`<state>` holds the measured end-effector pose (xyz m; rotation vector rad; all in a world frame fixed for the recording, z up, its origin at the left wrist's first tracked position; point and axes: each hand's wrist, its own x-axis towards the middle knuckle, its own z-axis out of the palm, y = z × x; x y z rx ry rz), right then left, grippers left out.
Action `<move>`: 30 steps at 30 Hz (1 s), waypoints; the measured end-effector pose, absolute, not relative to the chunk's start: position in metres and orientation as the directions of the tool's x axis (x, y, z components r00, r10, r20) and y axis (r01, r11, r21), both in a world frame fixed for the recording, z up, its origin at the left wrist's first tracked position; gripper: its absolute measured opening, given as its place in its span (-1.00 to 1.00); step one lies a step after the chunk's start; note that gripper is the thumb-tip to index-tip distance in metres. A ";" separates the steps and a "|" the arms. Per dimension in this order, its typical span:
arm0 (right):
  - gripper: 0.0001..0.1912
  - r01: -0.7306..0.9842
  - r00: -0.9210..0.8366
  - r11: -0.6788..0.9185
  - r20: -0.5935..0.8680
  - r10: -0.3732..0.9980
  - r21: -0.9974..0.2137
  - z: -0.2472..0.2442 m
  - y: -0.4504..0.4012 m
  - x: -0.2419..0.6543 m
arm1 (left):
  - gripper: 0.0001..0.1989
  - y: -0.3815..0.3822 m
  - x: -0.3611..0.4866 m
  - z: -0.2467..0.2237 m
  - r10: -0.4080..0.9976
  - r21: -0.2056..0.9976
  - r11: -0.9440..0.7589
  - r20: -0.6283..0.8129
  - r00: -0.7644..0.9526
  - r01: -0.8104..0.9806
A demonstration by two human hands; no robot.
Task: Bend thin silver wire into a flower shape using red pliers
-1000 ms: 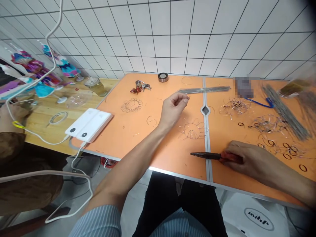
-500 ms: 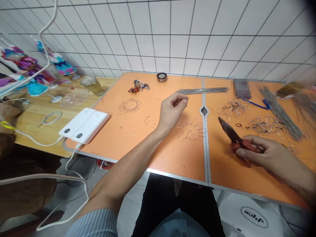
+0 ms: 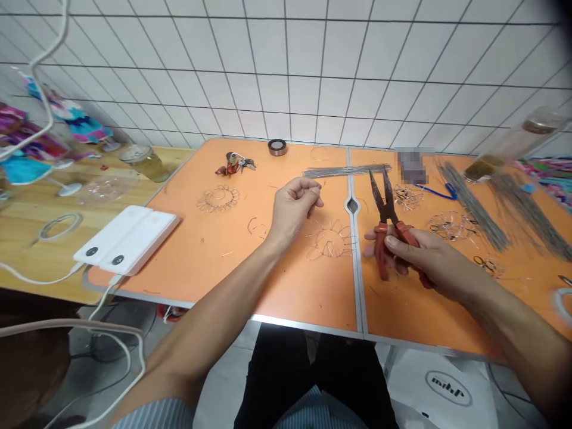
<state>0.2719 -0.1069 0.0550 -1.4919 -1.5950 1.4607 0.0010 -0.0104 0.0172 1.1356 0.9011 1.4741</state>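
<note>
My right hand (image 3: 415, 256) holds red-handled pliers (image 3: 385, 208) over the right half of the orange table, their jaws spread apart and pointing toward the wall. Left of them, my left hand (image 3: 297, 205) is closed in a pinch; whatever is between its fingertips is too small to make out. Just below and right of that hand lies a flower-shaped wire piece (image 3: 331, 241). Another looped wire ring (image 3: 218, 198) rests farther left. Behind my left hand a bundle of straight wires (image 3: 330, 171) lies across the table seam.
A white device (image 3: 129, 238) with cables sits at the left edge. Keys (image 3: 236, 164) and a round tin (image 3: 277, 148) are toward the wall. Tangled wires (image 3: 453, 226), more wire bundles (image 3: 476, 205) and a jar (image 3: 485, 167) stand or lie at the right.
My right hand has moved left and away from me, and the pliers' jaws have opened. My left hand stays in a similar pinch. The camera view has turned slightly right.
</note>
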 end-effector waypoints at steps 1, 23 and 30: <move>-0.42 0.460 -0.287 -0.097 -0.251 0.925 -0.883 0.058 -0.101 0.271 | -0.87 -0.011 0.001 0.018 0.980 0.939 -0.198 0.197 -0.033 -0.282; -0.63 0.831 -0.271 0.221 -0.024 0.962 -0.511 0.049 -0.064 0.252 | -0.96 -0.019 0.004 0.024 0.981 0.944 -0.184 0.192 0.001 -0.274; -0.67 0.821 -0.270 0.221 -0.016 0.963 -0.526 0.048 -0.064 0.254 | -0.96 -0.020 0.006 0.024 0.983 0.950 -0.177 0.185 0.005 -0.257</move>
